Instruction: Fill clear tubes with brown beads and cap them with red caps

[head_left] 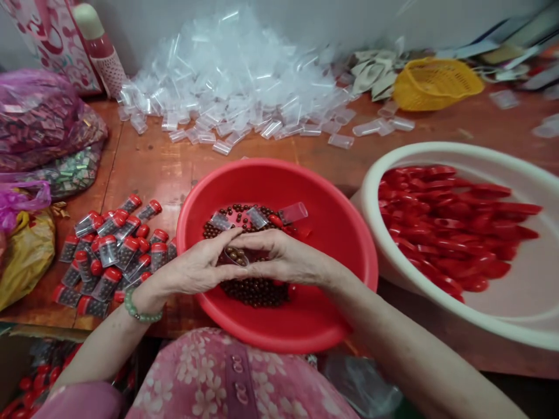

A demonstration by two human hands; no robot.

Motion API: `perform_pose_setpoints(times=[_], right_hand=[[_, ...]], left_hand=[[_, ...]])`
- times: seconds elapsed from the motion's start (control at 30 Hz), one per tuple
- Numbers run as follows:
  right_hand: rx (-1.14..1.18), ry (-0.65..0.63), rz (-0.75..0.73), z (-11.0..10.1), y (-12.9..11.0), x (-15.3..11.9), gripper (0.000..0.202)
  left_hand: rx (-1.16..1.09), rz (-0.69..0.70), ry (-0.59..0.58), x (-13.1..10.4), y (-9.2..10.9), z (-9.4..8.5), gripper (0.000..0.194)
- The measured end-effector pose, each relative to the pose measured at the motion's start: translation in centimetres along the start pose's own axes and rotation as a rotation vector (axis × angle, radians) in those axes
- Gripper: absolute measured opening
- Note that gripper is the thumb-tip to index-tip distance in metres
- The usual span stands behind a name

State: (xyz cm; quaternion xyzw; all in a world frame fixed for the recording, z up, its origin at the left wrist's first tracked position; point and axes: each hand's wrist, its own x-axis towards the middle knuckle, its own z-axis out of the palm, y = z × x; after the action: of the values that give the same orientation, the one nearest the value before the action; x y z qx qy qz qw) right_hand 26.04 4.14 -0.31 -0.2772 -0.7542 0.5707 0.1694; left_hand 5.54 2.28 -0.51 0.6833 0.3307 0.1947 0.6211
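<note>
Above the red basin (pixel 349 256), my left hand (pixel 196 262) and my right hand (pixel 283 256) meet, fingertips together. Between them is a clear plastic tube (pixel 237 256) holding small round brown balls; both hands are closed around it, and much of it is hidden by my fingers. Loose brown balls (pixel 257 293) lie in the basin below. Beyond my fingers, clear tubes (pixel 293 213) and a few red caps (pixel 276 220) rest in the basin. My left wrist wears a green bead bracelet (pixel 137 308).
Filled, red-capped tubes (pixel 126 250) lie left of the basin. Clear tubes (pixel 244 81) are heaped at the back. On the right, a white basin (pixel 369 192) holds red plastic pieces (pixel 454 227). Plastic bags (pixel 43 122) stand left; a yellow basket (pixel 437 84) sits at the back right.
</note>
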Motion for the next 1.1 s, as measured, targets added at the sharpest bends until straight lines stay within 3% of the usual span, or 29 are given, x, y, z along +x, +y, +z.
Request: perform_pose_setpoints(times=[0.27, 0.47, 0.6, 0.83, 1.0, 1.1], right_hand=[[-0.111, 0.263, -0.073, 0.4, -1.0, -0.7, 0.025], [-0.373, 0.284, -0.237, 0.5, -1.5, -0.9, 0.022], [-0.297, 0.378, -0.158, 0.7, -1.2, -1.5, 0.009], [-0.289, 0.281, -0.118, -0.2, -1.0, -3.1, 0.007], [-0.254, 0.369, -0.149, -0.9, -0.6, -3.6, 0.022], [-0.204, 0.481, -0.12, -0.7, -0.3, -3.9, 0.018]], left_hand=[[-0.296, -0.033, 0.151, 0.3, 0.2, 0.8, 0.046], [-0.299, -0.031, 0.19, 0.0, 0.4, 1.3, 0.04], [-0.331, -0.058, 0.257, 0.1, 0.5, 1.4, 0.035], [-0.323, -0.122, 0.332, 0.0, 1.2, 2.8, 0.026], [-0.301, -0.136, 0.419, 0.0, 1.9, 4.2, 0.024], [-0.293, -0.142, 0.463, 0.3, 2.3, 4.6, 0.023]])
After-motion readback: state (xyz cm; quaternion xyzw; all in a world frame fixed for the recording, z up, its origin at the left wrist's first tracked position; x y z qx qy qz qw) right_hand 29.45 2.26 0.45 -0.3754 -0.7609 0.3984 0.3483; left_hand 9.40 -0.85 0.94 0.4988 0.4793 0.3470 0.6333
